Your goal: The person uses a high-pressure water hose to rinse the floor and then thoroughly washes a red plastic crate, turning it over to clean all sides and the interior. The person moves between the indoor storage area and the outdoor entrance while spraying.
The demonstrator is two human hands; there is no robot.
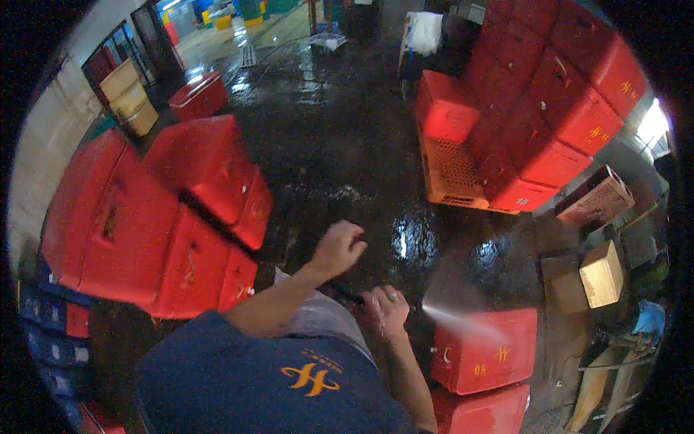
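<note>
My right hand, with a ring on one finger, is closed round a dark water hose; its nozzle end is mostly hidden by the fingers. A white jet of water leaves just beyond that hand and fans out over a red insulated tub at lower right. That tub rests on another red tub. In front of my body, my left hand is raised in the air with its fingers loosely bent and the thumb apart. Nothing shows in it, and it touches nothing.
Large red tubs are stacked close on my left. A tall stack of red tubs stands far right beside an orange pallet. The dark floor is wet and shiny. A cream box lies at right.
</note>
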